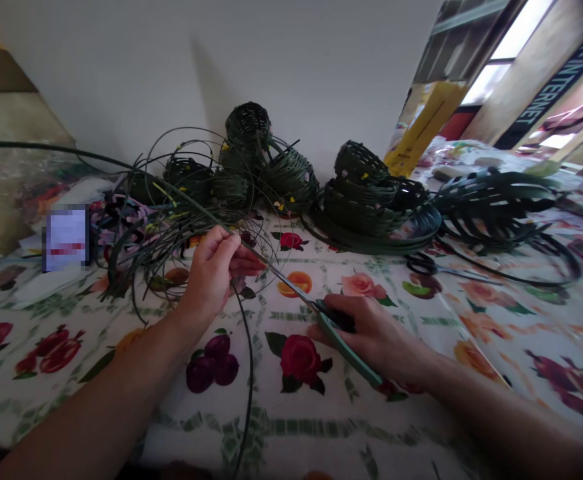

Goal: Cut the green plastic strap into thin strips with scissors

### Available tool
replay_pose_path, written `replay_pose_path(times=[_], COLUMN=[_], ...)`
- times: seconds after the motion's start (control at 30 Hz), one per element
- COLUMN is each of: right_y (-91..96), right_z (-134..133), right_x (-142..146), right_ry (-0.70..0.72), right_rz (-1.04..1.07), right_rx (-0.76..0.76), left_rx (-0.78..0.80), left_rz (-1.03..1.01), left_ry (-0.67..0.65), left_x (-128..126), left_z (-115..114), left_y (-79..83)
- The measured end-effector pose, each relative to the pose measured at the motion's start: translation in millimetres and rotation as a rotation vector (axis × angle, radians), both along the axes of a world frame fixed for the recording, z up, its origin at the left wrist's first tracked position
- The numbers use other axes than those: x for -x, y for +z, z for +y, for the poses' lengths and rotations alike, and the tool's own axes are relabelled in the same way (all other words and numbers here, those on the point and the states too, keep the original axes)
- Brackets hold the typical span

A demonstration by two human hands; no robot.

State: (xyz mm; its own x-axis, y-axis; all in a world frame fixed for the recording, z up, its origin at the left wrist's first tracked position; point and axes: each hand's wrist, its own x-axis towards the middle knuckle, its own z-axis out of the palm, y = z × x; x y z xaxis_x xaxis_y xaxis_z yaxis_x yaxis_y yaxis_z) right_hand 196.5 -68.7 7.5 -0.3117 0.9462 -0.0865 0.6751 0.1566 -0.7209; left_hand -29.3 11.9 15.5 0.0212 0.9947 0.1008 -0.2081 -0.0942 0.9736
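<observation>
My left hand pinches a thin dark green strand of cane or plastic cord, one of a loose tangle lying on the table. My right hand grips a pair of green-handled scissors, and their long metal blades reach toward the pinched strand. The blade tips sit close to my left fingers. Several dark green woven basket forms stand beyond my hands, with strand ends sticking out.
A flower-and-fruit printed tablecloth covers the table, which meets a white wall behind. A second pair of scissors and a coil of wide dark strips lie to the right. A yellow box stands at the back right; a pixelated patch hides something at left.
</observation>
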Motion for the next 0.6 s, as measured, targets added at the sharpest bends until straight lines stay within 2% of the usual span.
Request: replay_pose_path(times=[0.6], right_y=[-7.9], right_z=[1.0], right_x=[-3.9], right_ry=[0.012], right_rz=[0.012], right_rx=[0.040], left_rx=[-0.041], left_rz=[0.038], left_ry=[-0.009], left_x=[1.4], left_z=[1.2], left_y=[-1.0])
